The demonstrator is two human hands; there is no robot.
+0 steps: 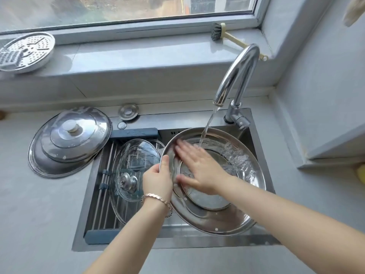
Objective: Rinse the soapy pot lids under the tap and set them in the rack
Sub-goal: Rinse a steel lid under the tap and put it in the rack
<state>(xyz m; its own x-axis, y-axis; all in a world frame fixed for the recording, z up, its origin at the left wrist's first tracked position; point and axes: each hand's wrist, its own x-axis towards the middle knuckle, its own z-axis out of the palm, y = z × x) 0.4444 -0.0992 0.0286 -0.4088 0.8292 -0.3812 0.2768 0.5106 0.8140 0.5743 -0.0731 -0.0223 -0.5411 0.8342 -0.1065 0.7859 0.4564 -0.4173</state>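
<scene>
My left hand (158,179) clamps the left rim of the steel lid (213,214), tilted hollow-side up over the right half of the sink (177,242), presumably so water from the tap (237,76) runs off. My right hand (199,171) lies flat inside it, fingers straight, wiping. Lids counted: three. One glass lid (136,157) rests in the rack (102,194). One soapy lid (69,143) waits beside the sink's left edge.

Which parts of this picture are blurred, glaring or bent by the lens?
In the head view, the right hand is smeared by motion blur at its fingers, over the held steel lid. Daylight glints off the tap and the steel lid on the counter. The wide lens bows the window sill.
</scene>
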